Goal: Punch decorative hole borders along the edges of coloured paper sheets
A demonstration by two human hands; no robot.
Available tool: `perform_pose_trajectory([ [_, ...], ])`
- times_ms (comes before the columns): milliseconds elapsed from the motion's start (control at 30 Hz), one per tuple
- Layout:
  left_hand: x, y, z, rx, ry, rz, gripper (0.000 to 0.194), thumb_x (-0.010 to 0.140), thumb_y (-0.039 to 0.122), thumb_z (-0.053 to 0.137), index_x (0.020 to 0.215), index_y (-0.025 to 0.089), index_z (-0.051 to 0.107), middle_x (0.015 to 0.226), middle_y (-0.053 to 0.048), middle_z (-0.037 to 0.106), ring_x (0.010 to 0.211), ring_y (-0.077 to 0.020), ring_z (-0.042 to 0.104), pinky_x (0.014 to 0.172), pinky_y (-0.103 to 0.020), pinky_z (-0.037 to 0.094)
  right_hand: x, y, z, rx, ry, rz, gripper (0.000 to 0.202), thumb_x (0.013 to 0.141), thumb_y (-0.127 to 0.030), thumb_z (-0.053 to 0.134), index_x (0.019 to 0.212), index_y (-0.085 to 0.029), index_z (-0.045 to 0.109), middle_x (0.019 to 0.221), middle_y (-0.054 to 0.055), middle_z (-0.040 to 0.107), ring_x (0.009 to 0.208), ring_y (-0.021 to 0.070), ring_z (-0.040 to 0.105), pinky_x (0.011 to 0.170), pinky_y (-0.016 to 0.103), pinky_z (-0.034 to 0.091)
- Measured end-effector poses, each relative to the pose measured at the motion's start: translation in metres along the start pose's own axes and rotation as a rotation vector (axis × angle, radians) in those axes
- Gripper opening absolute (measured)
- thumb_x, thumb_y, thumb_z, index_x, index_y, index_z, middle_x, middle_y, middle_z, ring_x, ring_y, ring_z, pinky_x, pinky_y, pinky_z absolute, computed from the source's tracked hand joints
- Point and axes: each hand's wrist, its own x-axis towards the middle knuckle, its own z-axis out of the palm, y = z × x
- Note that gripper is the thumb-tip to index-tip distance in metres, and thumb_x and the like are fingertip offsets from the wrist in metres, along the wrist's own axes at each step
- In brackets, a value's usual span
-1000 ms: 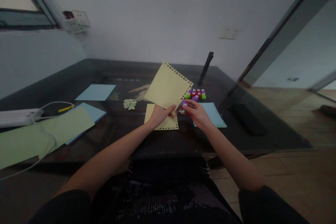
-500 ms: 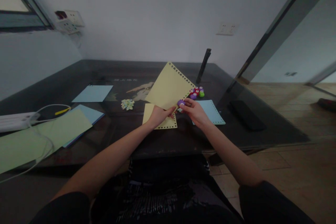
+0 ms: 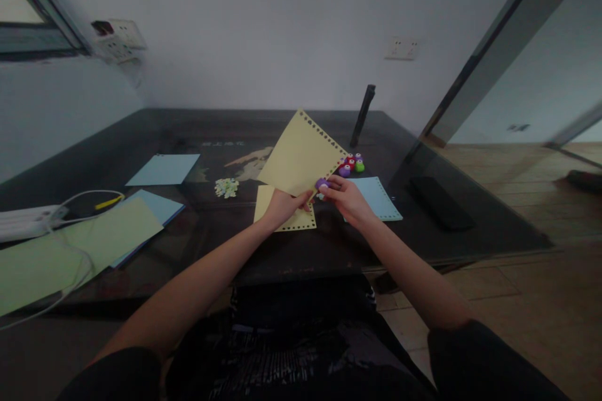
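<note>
My left hand is closed on the lower corner of a yellow sheet of paper, which is held tilted above the table. A row of punched holes runs along the sheet's right edge. My right hand grips a small purple craft punch at that edge, near the bottom corner. Beneath my left hand lies a second yellow sheet with holes along its edges. Several more punches in red, purple and green stand beyond my right hand. Partly behind that hand is a light-blue punched sheet.
A heap of small paper cut-outs lies left of the yellow sheets. Blue paper, green paper and a white power strip with a cable are further left. A black phone-like slab and an upright black stick are on the right.
The view has shifted slightly. Both hands keep their hold on the yellow sheet and the purple punch, with hardly any visible movement.
</note>
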Motion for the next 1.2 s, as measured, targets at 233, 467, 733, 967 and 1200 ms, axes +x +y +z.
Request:
perform_pose_trajectory([
  [233, -0.0012, 0.0017, 0.0002, 0.013, 0.008, -0.003, 0.017, 0.079, 0.024, 0.061, 0.066, 0.013, 0.062, 0.049, -0.001, 0.062, 0.045, -0.0104, 0.056, 0.051, -0.021, 0.046, -0.0011, -0.0024, 0.0017, 0.033, 0.012, 0.009, 0.035, 0.052, -0.025, 0.082, 0.079, -0.021, 0.060, 0.080, 0.000, 0.064, 0.074, 0.0140, 0.057, 0.062, 0.026, 0.042],
  [467, -0.0012, 0.0021, -0.0003, 0.045, -0.003, -0.016, 0.018, 0.079, 0.024, 0.060, 0.064, 0.013, 0.061, 0.047, 0.000, 0.060, 0.045, -0.0106, 0.056, 0.051, -0.020, 0.046, 0.0001, -0.0009, 0.0010, 0.034, 0.009, 0.005, 0.034, 0.052, -0.022, 0.082, 0.078, -0.020, 0.060, 0.080, 0.000, 0.064, 0.074, 0.0138, 0.056, 0.063, 0.027, 0.040],
  [733, -0.0009, 0.0026, -0.0009, 0.045, -0.001, -0.001, 0.016, 0.078, 0.022, 0.060, 0.065, 0.014, 0.059, 0.044, 0.003, 0.055, 0.040, -0.0087, 0.051, 0.049, -0.020, 0.045, 0.0005, -0.0005, -0.0005, 0.013, -0.003, 0.007, 0.032, 0.053, -0.022, 0.081, 0.076, -0.020, 0.059, 0.082, 0.001, 0.064, 0.075, 0.0147, 0.056, 0.063, 0.028, 0.040],
  [967, -0.0001, 0.0022, -0.0007, 0.074, -0.017, 0.002, 0.014, 0.078, 0.020, 0.059, 0.066, 0.014, 0.059, 0.046, 0.003, 0.056, 0.041, -0.0085, 0.052, 0.053, -0.021, 0.046, 0.0011, 0.0001, -0.0016, -0.017, -0.005, 0.006, 0.034, 0.054, -0.024, 0.081, 0.078, -0.020, 0.058, 0.081, 0.001, 0.063, 0.075, 0.0144, 0.056, 0.062, 0.028, 0.040],
  [1200, -0.0011, 0.0009, -0.0010, 0.077, -0.040, 0.021, 0.018, 0.078, 0.022, 0.058, 0.062, 0.015, 0.057, 0.041, 0.004, 0.052, 0.040, -0.0083, 0.050, 0.052, -0.020, 0.046, 0.0006, 0.0003, -0.0029, -0.018, -0.025, 0.011, 0.033, 0.054, -0.024, 0.082, 0.074, -0.020, 0.056, 0.077, -0.001, 0.061, 0.071, 0.0126, 0.054, 0.061, 0.027, 0.039],
])
